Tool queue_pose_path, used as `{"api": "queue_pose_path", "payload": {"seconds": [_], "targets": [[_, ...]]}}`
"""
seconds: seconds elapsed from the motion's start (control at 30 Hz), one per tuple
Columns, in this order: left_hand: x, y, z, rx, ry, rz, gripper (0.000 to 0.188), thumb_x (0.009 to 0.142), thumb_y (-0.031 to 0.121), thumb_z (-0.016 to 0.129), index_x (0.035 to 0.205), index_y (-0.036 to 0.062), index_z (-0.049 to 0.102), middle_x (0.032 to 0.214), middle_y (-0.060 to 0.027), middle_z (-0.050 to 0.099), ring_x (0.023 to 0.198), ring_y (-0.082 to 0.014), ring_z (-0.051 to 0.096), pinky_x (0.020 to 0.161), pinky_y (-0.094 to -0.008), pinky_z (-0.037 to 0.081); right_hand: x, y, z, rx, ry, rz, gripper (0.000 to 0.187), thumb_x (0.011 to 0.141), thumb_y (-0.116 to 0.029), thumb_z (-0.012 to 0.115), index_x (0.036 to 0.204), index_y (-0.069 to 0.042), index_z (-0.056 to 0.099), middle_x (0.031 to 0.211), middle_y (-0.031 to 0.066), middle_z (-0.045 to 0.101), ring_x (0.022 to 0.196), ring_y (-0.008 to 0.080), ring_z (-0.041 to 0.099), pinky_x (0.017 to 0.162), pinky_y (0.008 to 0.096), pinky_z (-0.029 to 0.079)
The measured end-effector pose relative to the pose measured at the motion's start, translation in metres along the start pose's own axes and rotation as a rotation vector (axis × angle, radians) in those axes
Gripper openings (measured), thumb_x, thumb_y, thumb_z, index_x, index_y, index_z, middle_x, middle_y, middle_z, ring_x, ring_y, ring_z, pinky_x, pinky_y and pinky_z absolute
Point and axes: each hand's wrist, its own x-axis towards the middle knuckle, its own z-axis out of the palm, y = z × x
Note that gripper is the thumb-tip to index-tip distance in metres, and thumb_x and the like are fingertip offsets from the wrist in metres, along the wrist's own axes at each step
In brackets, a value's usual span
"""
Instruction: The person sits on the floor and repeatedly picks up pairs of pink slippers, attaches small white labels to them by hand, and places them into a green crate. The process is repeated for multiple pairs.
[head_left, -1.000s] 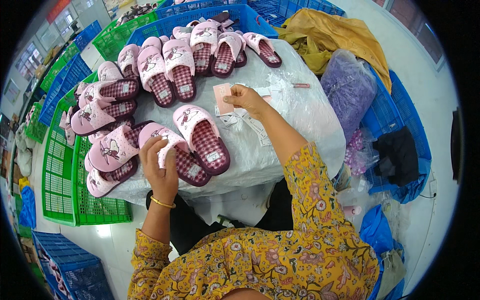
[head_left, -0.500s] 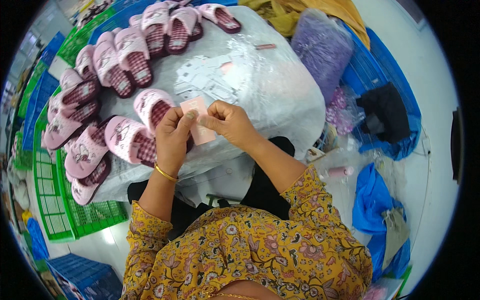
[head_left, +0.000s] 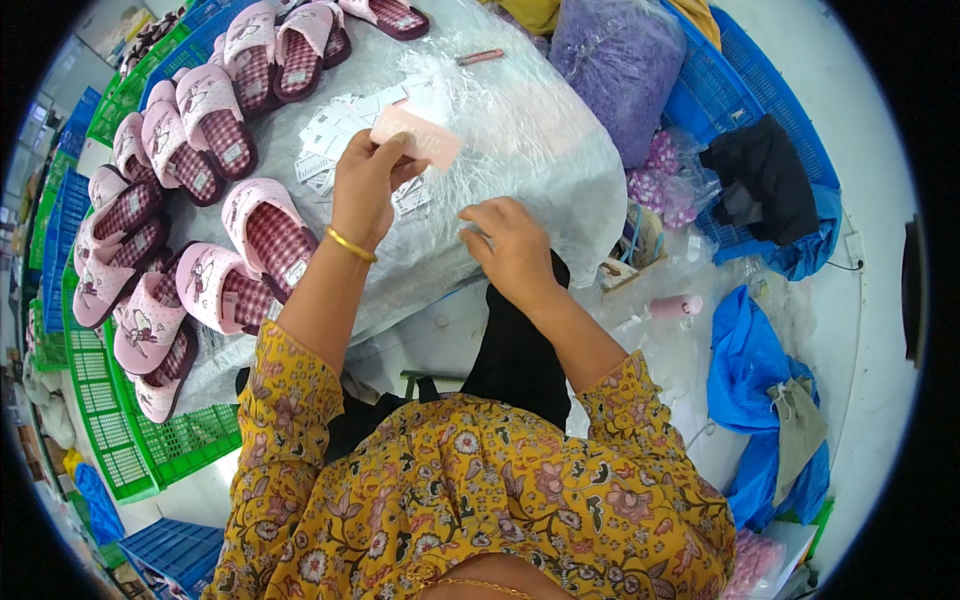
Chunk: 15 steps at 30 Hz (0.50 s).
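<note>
My left hand [head_left: 368, 185] pinches a small pink card [head_left: 425, 138] with pale printing, holding it above the plastic-covered work surface [head_left: 530, 130]. Apart from it, my right hand [head_left: 508, 245] hovers by the near right edge of that surface, fingers spread and holding nothing. Loose white printed labels [head_left: 330, 128] lie scattered beyond and beneath my left hand. Left of my left wrist rest two pink slippers, one [head_left: 262, 235] with a checked maroon insole and the other [head_left: 215, 285] with a drawn figure on its upper.
More pink slippers [head_left: 180, 140] line the left and far edge. A red pen-like stick [head_left: 480, 57] lies near the back. Green crates [head_left: 120, 440] stand at left, a blue crate [head_left: 715, 85] and a purple bagged bundle [head_left: 615, 80] at back right. Blue plastic [head_left: 745, 370] lies on the floor.
My right hand has let go of the pink card and drawn away, toward me and rightward. My left hand has carried the card farther out, turning it sideways. The view has shifted slightly.
</note>
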Motion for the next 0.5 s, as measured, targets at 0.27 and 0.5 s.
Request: {"api": "queue_pose_path", "payload": {"seconds": [0.27,0.5], "targets": [[0.036,-0.04,0.023,0.081,-0.133,-0.161,0.013,0.093,0.01,0.06,0.101,0.0012,0.055,0.095,-0.0074,0.063,0.085,-0.0169,0.065,0.083,-0.0316,0.058,0.004,0.012,0.019,0.006,-0.084,-0.232,0.013,0.077,-0.007,0.063,0.09,-0.009,0.067,0.088,0.0044,0.058,0.083,0.0244,0.061,0.068,0.0352,0.052],[0.037,-0.048,0.029,0.214,-0.092,-0.138,0.013,0.093,0.011,0.06,0.101,0.0017,0.056,0.095,-0.0055,0.061,0.084,-0.0133,0.061,0.08,-0.028,0.056,0.003,0.016,0.021,0.029,0.003,-0.258,0.008,0.077,-0.009,0.064,0.085,-0.008,0.062,0.093,0.0033,0.06,0.081,0.0244,0.06,0.067,0.0364,0.051]]}}
